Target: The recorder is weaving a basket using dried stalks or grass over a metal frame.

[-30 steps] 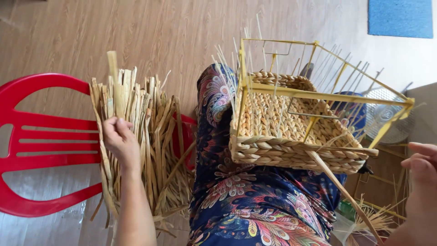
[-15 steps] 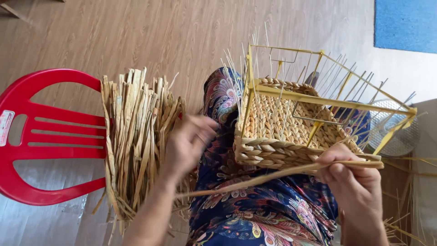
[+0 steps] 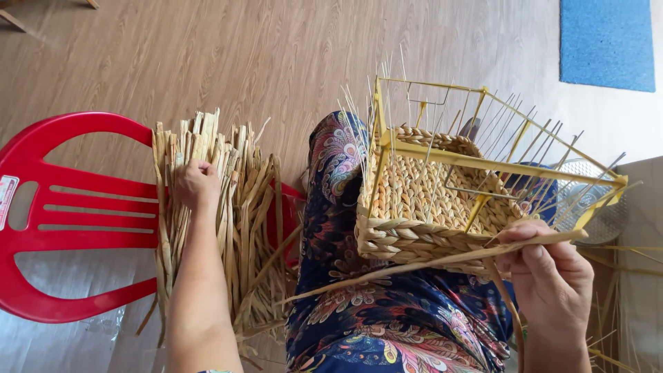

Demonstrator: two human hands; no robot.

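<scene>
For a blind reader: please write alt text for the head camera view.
A person's left hand rests on a bundle of dried straw strips lying across a red plastic chair, while the right hand holds one long strip against a half-woven straw basket on a yellow wire frame on their lap.

The red plastic chair (image 3: 76,221) runs off the left edge, and the bundle of dried straw strips (image 3: 228,228) hides most of its seat. The left hand (image 3: 195,185) presses into that bundle, its fingertips buried among the strips. The blue mat (image 3: 606,43) is cut by the top and right edges. Behind the half-woven basket (image 3: 428,207), a wire fan guard (image 3: 587,200) shows only partly.
</scene>
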